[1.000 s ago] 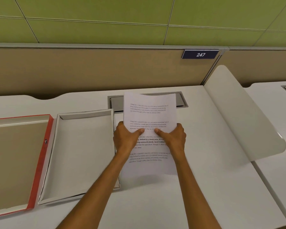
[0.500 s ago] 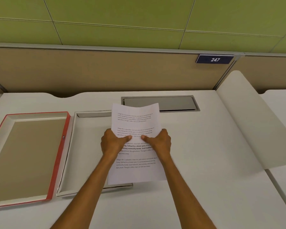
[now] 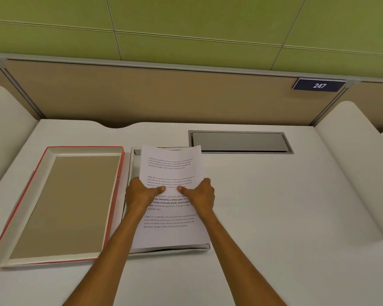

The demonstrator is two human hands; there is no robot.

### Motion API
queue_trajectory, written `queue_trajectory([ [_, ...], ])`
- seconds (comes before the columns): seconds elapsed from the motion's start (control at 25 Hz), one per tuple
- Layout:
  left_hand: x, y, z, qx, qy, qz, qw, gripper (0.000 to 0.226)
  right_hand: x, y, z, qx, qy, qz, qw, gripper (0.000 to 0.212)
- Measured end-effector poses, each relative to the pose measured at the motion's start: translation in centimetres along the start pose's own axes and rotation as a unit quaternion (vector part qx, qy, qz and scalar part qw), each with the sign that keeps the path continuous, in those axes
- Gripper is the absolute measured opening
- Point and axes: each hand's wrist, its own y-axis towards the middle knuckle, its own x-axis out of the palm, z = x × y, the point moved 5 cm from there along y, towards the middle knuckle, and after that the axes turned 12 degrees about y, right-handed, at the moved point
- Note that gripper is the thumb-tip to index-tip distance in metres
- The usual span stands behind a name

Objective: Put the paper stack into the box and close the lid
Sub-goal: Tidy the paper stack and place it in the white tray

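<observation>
A white paper stack (image 3: 170, 171) with printed text is held flat over the open white box (image 3: 175, 248), covering almost all of it. My left hand (image 3: 139, 193) grips the stack's left edge and my right hand (image 3: 199, 195) grips its right edge, thumbs on top near the middle. Only the box's near wall, far rim and a strip of its left wall show around the paper. To the left of the box, the red-edged lid (image 3: 60, 206) lies upside down on the desk, its brown inside facing up.
A white desk (image 3: 274, 217) carries everything. A grey cable hatch (image 3: 239, 141) is set into it at the back right. White curved dividers (image 3: 352, 164) stand on both sides, and a tan partition with a "247" plate (image 3: 318, 85) runs behind.
Both hands have carried the paper stack leftward, from beside the box's right wall to directly over the box. The lid and box have stayed put on the desk.
</observation>
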Motion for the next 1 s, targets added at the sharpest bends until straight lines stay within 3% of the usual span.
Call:
queue_trajectory([
  [0.2, -0.5, 1.8, -1.9, -0.008, -0.005, -0.012, 1.0, 0.059, 2.8, 0.5, 0.1, -0.009, -0.02, -0.001, 1.0, 0.075],
  [1.0, 1.7, 4.8, -2.8, -0.004, -0.012, -0.049, 0.999, 0.046, 4.7, 3.0, 0.8, -0.016, -0.087, 0.014, 0.996, 0.067],
])
